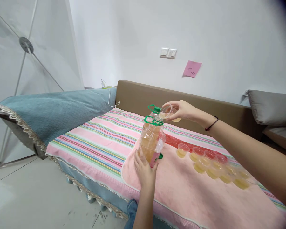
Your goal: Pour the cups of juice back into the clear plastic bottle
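My left hand (144, 170) is wrapped round the lower part of a large clear plastic bottle (149, 144), which holds yellowish liquid and has a green handle ring at its neck. In my right hand (184, 109) is a clear plastic cup (166, 110), tilted at the uncapped mouth of that bottle, with some pale liquid in it. Behind stands a second bottle, partly hidden, with its green cap (157, 109) on. A loose green cap (160, 156) lies beside the near bottle. Several clear cups of yellow liquid (200, 166) stand in rows to the right.
The bottles and cups rest on a pink mat (173, 187) over a striped bedcover (85, 143). A red strip (193, 140) lies behind the cups. Along the back runs a brown backrest (181, 100); grey cushions (271, 106) sit at the right, a blue-covered armrest (57, 109) at the left.
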{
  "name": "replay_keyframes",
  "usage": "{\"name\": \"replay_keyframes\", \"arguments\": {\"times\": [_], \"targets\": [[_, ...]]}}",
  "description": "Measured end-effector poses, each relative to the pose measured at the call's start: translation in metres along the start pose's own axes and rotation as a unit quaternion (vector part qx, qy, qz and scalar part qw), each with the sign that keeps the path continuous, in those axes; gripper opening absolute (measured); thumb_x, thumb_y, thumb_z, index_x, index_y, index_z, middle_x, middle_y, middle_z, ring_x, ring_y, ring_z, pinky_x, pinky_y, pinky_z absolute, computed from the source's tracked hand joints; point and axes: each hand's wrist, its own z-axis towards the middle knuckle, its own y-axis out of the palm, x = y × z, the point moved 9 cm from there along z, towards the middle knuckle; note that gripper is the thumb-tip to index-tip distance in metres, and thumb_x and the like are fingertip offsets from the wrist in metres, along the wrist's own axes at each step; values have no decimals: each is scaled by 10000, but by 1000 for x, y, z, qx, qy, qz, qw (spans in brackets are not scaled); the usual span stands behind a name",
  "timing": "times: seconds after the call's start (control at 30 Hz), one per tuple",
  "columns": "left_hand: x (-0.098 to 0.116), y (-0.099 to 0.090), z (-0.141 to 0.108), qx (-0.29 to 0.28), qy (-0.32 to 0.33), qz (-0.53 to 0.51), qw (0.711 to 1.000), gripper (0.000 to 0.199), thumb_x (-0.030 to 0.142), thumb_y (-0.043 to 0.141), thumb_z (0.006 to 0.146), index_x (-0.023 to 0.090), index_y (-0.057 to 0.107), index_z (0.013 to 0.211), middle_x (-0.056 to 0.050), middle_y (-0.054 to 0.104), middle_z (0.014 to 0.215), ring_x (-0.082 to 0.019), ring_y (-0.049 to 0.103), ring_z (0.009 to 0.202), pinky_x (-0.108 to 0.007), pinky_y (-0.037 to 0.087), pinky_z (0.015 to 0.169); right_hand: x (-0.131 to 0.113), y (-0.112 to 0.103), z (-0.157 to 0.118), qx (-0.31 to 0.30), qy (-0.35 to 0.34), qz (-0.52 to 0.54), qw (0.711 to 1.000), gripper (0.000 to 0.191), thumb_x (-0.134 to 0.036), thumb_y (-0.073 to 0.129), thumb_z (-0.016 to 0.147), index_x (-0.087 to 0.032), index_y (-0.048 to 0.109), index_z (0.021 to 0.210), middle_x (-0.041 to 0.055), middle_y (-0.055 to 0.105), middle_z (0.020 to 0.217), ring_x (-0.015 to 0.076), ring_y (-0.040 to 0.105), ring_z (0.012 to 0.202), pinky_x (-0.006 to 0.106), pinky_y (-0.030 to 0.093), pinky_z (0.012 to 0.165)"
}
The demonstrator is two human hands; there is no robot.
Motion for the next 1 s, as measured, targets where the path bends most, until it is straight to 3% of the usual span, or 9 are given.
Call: {"name": "replay_keyframes", "arguments": {"times": [0.6,1.0], "targets": [[-1,1,0,-6,-9,6,1000,1044,260,773,707,163,136,1528,-249,383,1477,-403,368,1397,-564,397,1079,-14,-2,9,-11,-12,-99,995,492,-366,805,615,-255,717,1086,16,698,854,188,606,726,291,443,575],[-4,3,-1,-1,-6,21,1000,1046,280,797,697,141,160,1515,-262,387,1470,-398,367,1393,-551,396,1085,-31,-2,14,0,-48,-173,984,418,-272,810,594,-290,736,1006,0,740,961,249,662,900,322,482,704]]}}
